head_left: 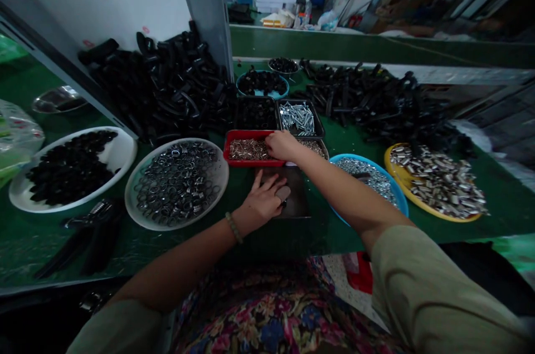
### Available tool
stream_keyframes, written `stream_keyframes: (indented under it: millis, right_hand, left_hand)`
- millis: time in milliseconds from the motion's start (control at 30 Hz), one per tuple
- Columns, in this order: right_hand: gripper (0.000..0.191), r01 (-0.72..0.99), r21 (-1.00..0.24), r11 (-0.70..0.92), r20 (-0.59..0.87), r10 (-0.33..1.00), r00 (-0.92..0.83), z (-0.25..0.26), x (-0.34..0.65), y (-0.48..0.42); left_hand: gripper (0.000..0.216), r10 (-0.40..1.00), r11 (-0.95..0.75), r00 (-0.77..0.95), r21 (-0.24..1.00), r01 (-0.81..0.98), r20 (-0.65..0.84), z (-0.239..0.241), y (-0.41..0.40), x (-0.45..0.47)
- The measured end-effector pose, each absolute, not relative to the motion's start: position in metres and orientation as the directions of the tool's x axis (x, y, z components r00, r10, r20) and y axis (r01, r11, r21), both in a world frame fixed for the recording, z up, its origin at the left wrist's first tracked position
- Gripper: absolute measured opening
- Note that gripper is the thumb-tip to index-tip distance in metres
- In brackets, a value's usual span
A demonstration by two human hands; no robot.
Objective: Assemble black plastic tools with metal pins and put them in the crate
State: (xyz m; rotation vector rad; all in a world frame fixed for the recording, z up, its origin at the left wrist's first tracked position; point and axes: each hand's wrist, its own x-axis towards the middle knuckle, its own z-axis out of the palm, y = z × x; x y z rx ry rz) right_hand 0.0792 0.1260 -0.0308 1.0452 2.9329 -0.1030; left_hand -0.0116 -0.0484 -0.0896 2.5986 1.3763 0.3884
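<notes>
My left hand (264, 201) is over a dark metal plate (298, 198) on the bench. Between its thumb and forefinger is a round greyish metal piece (283, 193), while the other fingers are spread forward. My right hand (282, 145) reaches into the right end of a red tray (256, 163) of small copper-coloured pins (248, 149). Its fingers are bent and closed down among the pins, so their tips are hidden. Right behind the red tray are a tray of silver screws (297, 119) and a black tray of small dark parts (256, 114).
To the left are a bowl of metal rings (178, 184), a white bowl of black parts (69, 167) and black-handled pliers-like tools (90, 231). On the right stand a blue basin (401, 200) and a yellow basin (403, 178) of metal parts. Black handles (167, 86) are heaped behind.
</notes>
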Motion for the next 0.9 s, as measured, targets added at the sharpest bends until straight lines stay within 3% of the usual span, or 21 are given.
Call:
stream_keyframes:
  millis: [100, 233, 333, 433, 633, 767, 900]
  right_hand:
    - [0.025, 0.666, -0.115, 0.737, 0.02, 0.672, -0.741, -0.025, 0.097, 0.116]
    - [0.017, 0.594, -0.494, 0.635, 0.133, 0.73, -0.67, -0.029, 0.141, 0.085]
    - [0.012, 0.562, -0.66, 0.5, 0.053, 0.776, -0.629, -0.043, 0.171, 0.054]
    - [0.005, 0.639, -0.64, 0.427, -0.048, 0.807, -0.588, -0.056, 0.181, 0.032]
    - [0.007, 0.701, -0.465, 0.54, -0.051, 0.775, -0.63, -0.061, 0.178, 0.018]
    - [0.021, 0.586, -0.614, 0.529, 0.025, 0.755, -0.656, -0.057, 0.182, 0.016]
    - [0.015, 0.526, -0.768, 0.367, 0.038, 0.845, -0.534, -0.06, 0.182, 0.016]
  left_hand:
    - [0.05, 0.884, -0.468, 0.426, 0.338, 0.816, 0.194, -0.086, -0.059, -0.016]
    - [0.055, 0.929, -0.366, 0.343, 0.465, 0.806, 0.137, -0.088, -0.054, -0.014]
    - [0.062, 0.96, -0.271, 0.268, 0.519, 0.811, 0.083, -0.091, -0.049, -0.01]
    - [0.065, 0.969, -0.239, 0.238, 0.528, 0.815, 0.072, -0.092, -0.048, -0.007]
    - [0.064, 0.968, -0.246, 0.239, 0.506, 0.827, 0.079, -0.092, -0.05, -0.007]
    - [0.063, 0.964, -0.262, 0.248, 0.498, 0.827, 0.095, -0.091, -0.05, -0.007]
    - [0.064, 0.964, -0.264, 0.245, 0.497, 0.826, 0.105, -0.092, -0.05, -0.007]
